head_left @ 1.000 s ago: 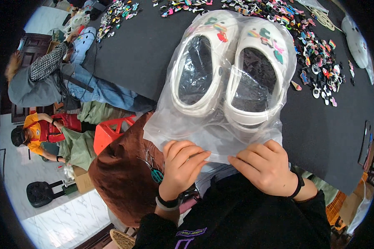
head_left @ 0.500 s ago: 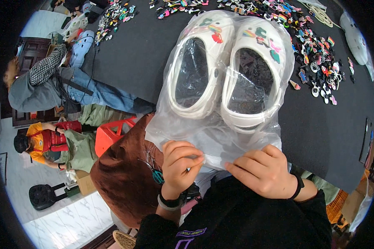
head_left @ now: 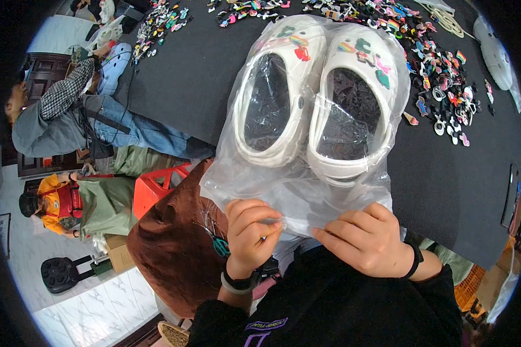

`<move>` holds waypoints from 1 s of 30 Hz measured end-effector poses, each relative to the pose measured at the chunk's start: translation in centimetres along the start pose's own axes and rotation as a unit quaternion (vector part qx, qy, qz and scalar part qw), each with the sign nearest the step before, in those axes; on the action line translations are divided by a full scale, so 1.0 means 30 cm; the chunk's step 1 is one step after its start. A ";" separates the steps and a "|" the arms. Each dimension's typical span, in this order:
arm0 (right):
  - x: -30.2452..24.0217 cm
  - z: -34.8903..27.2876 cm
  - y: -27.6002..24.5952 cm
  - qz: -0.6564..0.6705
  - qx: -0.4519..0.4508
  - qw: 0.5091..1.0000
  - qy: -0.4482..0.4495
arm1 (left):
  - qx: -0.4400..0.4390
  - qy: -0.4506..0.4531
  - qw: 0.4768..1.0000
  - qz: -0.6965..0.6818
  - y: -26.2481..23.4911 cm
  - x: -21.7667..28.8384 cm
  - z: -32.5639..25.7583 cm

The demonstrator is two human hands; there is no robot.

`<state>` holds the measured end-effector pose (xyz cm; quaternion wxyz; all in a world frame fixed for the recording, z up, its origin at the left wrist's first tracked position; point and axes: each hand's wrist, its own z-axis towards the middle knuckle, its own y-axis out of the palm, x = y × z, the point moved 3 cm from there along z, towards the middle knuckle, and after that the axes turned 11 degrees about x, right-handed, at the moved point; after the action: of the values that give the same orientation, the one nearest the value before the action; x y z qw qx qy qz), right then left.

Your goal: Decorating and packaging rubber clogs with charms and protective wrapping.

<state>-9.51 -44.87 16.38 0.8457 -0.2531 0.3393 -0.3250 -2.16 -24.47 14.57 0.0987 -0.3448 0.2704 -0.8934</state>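
A clear plastic bag (head_left: 307, 191) lies on the near part of a black table (head_left: 197, 81), its open mouth hanging over the table's near edge toward the person; inside the bag sit two white clogs (head_left: 312, 98) side by side, toes pointing away, each with coloured charms pressed into its upper. The left hand (head_left: 250, 234) has its fingers curled together and pinched on the bag's mouth edge, thumb against forefinger with the film between them; a dark wristband sits on that wrist. The right hand (head_left: 367, 240) is just beside it on the same edge, fingers bent and close together, pressing the film down; whether the thumb grips beneath cannot be told, since the hand hides it; a black band circles this wrist too.

Beyond the bag, along the far and right parts of the table, small coloured charms (head_left: 440, 87) lie scattered in heaps. Left of the bag, below the table edge, a brown cloth (head_left: 173, 248) covers something rounded, with small teal-handled scissors (head_left: 220, 246) resting against it; just beyond the cloth stands a red plastic stool (head_left: 156, 185). Further left of the bag, two other people (head_left: 81, 124) sit or crouch on a pale tiled floor (head_left: 87, 301).
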 end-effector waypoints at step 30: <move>0.015 -0.006 0.004 0.003 -0.025 1.000 0.014 | -0.090 0.076 0.987 0.111 0.000 0.034 -0.025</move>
<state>-9.35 -45.16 15.99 0.8353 -0.2687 0.3594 -0.3175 -3.43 -24.53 14.69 0.1445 -0.2513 0.3931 -0.8726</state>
